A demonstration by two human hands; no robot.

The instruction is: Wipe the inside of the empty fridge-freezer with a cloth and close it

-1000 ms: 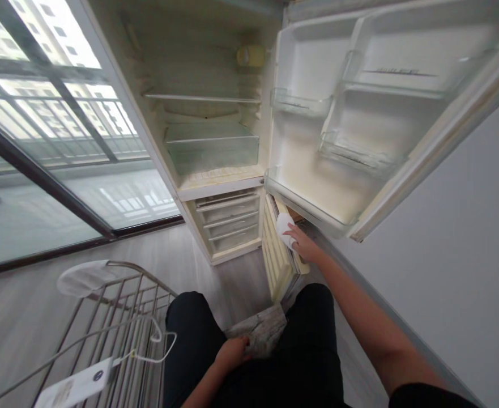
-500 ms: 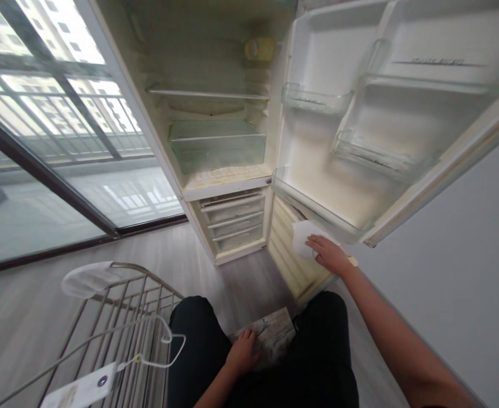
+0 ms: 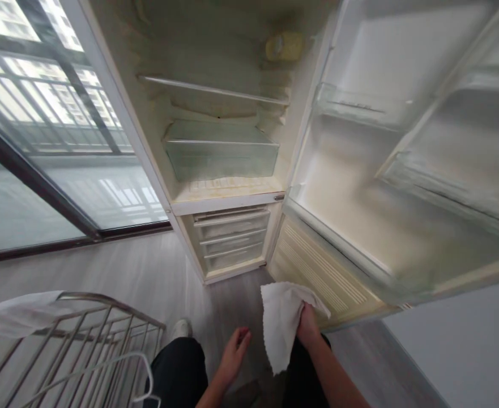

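Note:
My right hand (image 3: 307, 326) is closed around one edge of a white wipe (image 3: 281, 323), a thin sheet with zigzag edges that hangs down from the fingers. It is in front of the opened lower door (image 3: 312, 266) of the fridge, near my knee. My left hand (image 3: 234, 352) is over the floor between my legs, holding nothing, its fingers loosely curled with the thumb a little apart. Ahead stands the fridge (image 3: 227, 199) with both doors open. Inside are a glass shelf (image 3: 215, 88), a clear crisper drawer (image 3: 224, 158) and, below, several freezer drawers (image 3: 234, 246).
The upper fridge door (image 3: 346, 170) with its clear shelves swings out at the right, beside a pale wall (image 3: 470, 340). At lower left is a metal rack (image 3: 92, 345) with a white cable (image 3: 143, 362). A glass sliding door (image 3: 105, 187) is on the left.
My right hand has come from the lower door toward my knee with the wipe, which now hangs unfolded. My left hand has lifted off the patterned surface between my legs. The view has shifted closer.

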